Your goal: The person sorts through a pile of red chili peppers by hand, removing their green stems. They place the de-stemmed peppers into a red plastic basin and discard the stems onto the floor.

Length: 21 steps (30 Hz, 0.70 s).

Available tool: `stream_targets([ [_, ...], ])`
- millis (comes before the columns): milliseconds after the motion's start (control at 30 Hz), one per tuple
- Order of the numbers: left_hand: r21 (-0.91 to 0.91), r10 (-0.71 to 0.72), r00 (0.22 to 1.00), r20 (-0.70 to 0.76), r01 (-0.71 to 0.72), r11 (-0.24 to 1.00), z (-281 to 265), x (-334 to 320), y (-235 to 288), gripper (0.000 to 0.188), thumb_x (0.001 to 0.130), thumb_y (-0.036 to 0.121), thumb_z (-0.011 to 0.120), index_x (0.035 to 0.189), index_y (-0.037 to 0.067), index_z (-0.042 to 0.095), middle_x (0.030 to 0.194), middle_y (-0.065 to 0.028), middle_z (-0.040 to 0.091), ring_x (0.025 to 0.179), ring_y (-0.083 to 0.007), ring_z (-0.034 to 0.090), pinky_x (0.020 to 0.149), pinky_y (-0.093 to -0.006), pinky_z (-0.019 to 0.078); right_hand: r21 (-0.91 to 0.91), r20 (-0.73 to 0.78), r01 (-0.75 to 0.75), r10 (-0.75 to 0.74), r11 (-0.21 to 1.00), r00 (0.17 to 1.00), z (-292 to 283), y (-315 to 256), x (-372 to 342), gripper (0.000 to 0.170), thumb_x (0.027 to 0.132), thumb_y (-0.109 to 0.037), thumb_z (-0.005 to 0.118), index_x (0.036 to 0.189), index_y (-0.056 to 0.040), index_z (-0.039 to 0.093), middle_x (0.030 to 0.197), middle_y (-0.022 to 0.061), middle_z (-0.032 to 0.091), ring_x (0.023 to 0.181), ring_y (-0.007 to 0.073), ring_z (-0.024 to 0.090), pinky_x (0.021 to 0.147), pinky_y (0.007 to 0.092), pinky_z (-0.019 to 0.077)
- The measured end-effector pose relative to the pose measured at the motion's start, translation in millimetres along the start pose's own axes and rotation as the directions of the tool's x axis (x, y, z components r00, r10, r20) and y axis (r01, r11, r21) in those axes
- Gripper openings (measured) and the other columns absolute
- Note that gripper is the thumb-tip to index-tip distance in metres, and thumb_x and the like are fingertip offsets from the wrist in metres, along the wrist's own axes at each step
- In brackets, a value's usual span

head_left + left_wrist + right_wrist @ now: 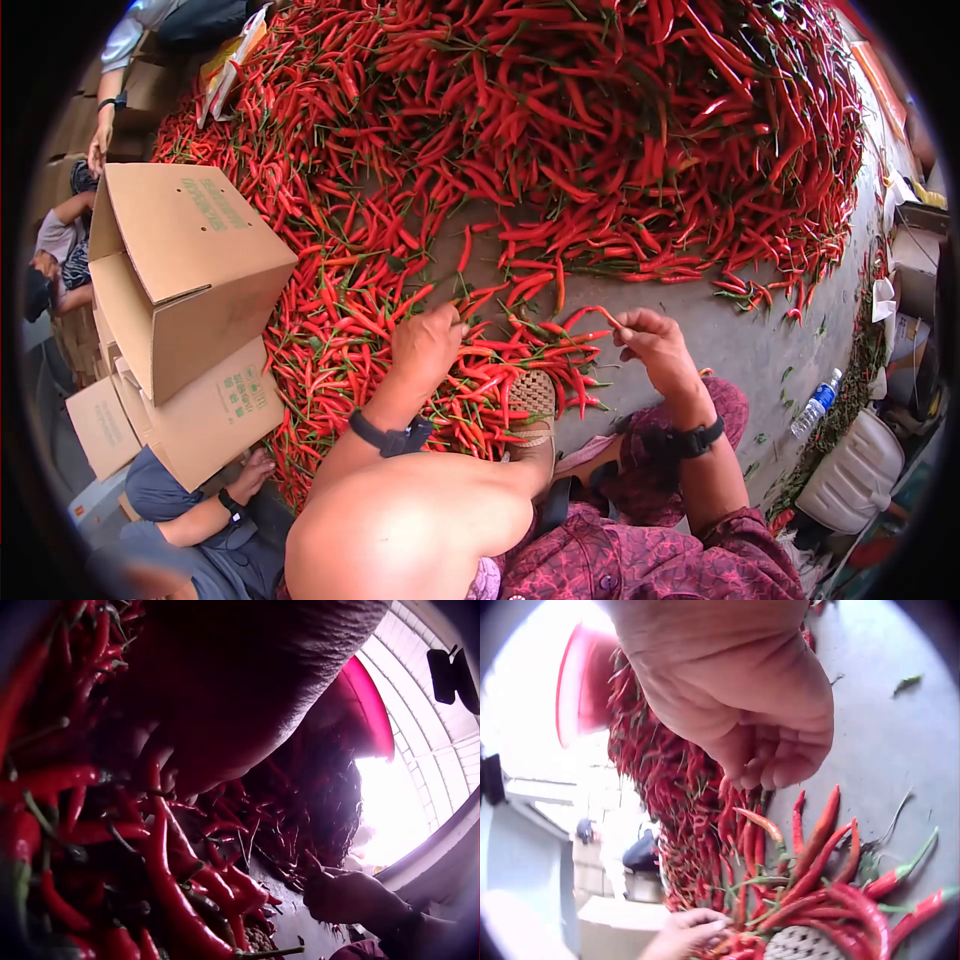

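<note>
Red chilli peppers with green stems lie in a loose spread (335,350) around my left hand (425,348). Its fingers are curled down among them, and in the left wrist view one long red chilli (160,847) runs up between the fingertips. My right hand (657,348) is raised to the right of this spread, thumb and fingers drawn together. It pinches one thin red chilli (592,314) by an end, the chilli curving off to the left. In the right wrist view the curled fingers (789,769) are above several chillies fanned over the grey floor (900,757).
A great heap of chillies (600,130) rises ahead. Open cardboard boxes (220,270) stand at the left, with other people's arms (195,522) beside them. A woven shoe (532,393) is between my hands. A water bottle (817,403) lies on the floor at the right.
</note>
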<state>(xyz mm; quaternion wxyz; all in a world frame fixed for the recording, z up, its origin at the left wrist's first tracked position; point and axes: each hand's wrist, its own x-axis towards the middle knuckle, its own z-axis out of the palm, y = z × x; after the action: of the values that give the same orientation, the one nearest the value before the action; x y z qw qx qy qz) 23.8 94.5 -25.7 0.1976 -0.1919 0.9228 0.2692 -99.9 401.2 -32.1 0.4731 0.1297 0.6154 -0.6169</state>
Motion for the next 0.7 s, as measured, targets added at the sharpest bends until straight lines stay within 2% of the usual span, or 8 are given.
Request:
stream_targets([
  [100, 0.124, 0.036, 0.981, -0.193, -0.012, 0.992, 9.6, 7.9, -6.6, 0.027, 0.069, 0.018, 0.074, 0.086, 0.005, 0.058, 0.085, -0.0163, 0.064, 0.076, -0.0361, 0.063, 0.068, -0.0453, 0.0507, 0.433, 0.222, -0.008, -0.098, 0.901, 0.970, -4.9, 7.1, -8.7, 0.014, 0.085, -0.005, 0.064, 0.098, -0.0058, 0.060, 0.096, 0.0041, 0.064, 0.088, 0.0165, 0.063, 0.070, 0.0303, 0.0537],
  [133, 0.136, 0.057, 0.973, -0.222, -0.027, 0.990, 9.9, 8.4, -8.6, 0.028, 0.068, 0.017, 0.075, 0.086, 0.004, 0.058, 0.085, -0.0156, 0.064, 0.075, -0.0360, 0.063, 0.067, -0.0452, 0.0509, 0.475, 0.257, 0.004, -0.142, 0.880, 0.956, -2.8, 7.2, -9.1, 0.018, 0.085, -0.006, 0.064, 0.102, -0.0054, 0.058, 0.100, 0.0073, 0.063, 0.091, 0.0174, 0.063, 0.071, 0.0314, 0.0547],
  [267, 0.223, 0.093, 0.959, -0.266, -0.032, 0.974, 4.6, 2.3, -17.4, 0.027, 0.065, 0.016, 0.075, 0.084, 0.005, 0.059, 0.083, -0.0136, 0.064, 0.075, -0.0344, 0.064, 0.065, -0.0441, 0.0516, 0.466, 0.232, 0.102, -0.233, 0.879, 0.944, 3.9, -2.6, -4.7, 0.012, 0.089, -0.011, 0.062, 0.097, -0.0048, 0.057, 0.096, 0.0098, 0.062, 0.085, 0.0186, 0.063, 0.067, 0.0301, 0.0539],
  [367, 0.363, -0.021, 0.991, -0.129, 0.066, 0.929, 9.7, 4.9, -31.5, 0.025, 0.063, 0.014, 0.076, 0.081, 0.006, 0.060, 0.079, -0.0117, 0.063, 0.074, -0.0322, 0.064, 0.064, -0.0430, 0.0520, 0.488, 0.262, 0.096, -0.250, 0.868, 0.932, -3.0, -1.3, 15.9, 0.012, 0.093, -0.017, 0.057, 0.093, -0.0050, 0.057, 0.091, 0.0091, 0.062, 0.080, 0.0175, 0.063, 0.063, 0.0288, 0.0522],
  [467, 0.395, -0.034, 0.987, -0.158, 0.095, 0.914, 1.0, 4.2, -28.0, 0.020, 0.063, 0.011, 0.075, 0.077, 0.006, 0.060, 0.074, -0.0092, 0.060, 0.072, -0.0310, 0.063, 0.061, -0.0430, 0.0513, 0.379, 0.129, 0.114, -0.175, 0.918, 0.976, -7.7, 7.1, 27.8, 0.018, 0.095, -0.023, 0.053, 0.091, -0.0059, 0.056, 0.081, 0.0075, 0.060, 0.072, 0.0171, 0.061, 0.057, 0.0283, 0.0493],
  [567, 0.099, 0.167, 0.904, -0.394, -0.138, 0.985, -5.1, 12.3, -14.7, 0.018, 0.066, 0.009, 0.073, 0.077, 0.007, 0.059, 0.071, -0.0079, 0.057, 0.068, -0.0309, 0.061, 0.060, -0.0436, 0.0504, 0.338, 0.082, 0.097, -0.132, 0.936, 0.988, -20.9, 24.6, 38.9, 0.017, 0.095, -0.024, 0.053, 0.091, -0.0075, 0.056, 0.079, 0.0059, 0.060, 0.068, 0.0162, 0.060, 0.054, 0.0272, 0.0475],
  [600, 0.043, 0.195, 0.904, -0.380, -0.194, 0.980, -4.6, 18.0, -5.4, 0.018, 0.066, 0.008, 0.073, 0.077, 0.007, 0.058, 0.076, -0.0074, 0.058, 0.072, -0.0301, 0.061, 0.060, -0.0427, 0.0499, 0.324, 0.075, 0.088, -0.118, 0.942, 0.990, -24.1, 31.0, 40.1, 0.017, 0.095, -0.024, 0.053, 0.091, -0.0081, 0.056, 0.078, 0.0053, 0.060, 0.067, 0.0156, 0.060, 0.053, 0.0266, 0.0469],
  [700, 0.177, 0.339, 0.887, -0.315, -0.295, 0.939, 9.6, 38.8, 9.7, 0.021, 0.066, 0.009, 0.074, 0.079, 0.007, 0.057, 0.082, -0.0083, 0.057, 0.078, -0.0293, 0.061, 0.061, -0.0415, 0.0505, 0.256, 0.056, 0.087, -0.105, 0.963, 0.993, -19.3, 32.6, 43.9, 0.015, 0.094, -0.023, 0.054, 0.089, -0.0097, 0.056, 0.076, 0.0033, 0.059, 0.065, 0.0131, 0.059, 0.050, 0.0243, 0.0443],
])
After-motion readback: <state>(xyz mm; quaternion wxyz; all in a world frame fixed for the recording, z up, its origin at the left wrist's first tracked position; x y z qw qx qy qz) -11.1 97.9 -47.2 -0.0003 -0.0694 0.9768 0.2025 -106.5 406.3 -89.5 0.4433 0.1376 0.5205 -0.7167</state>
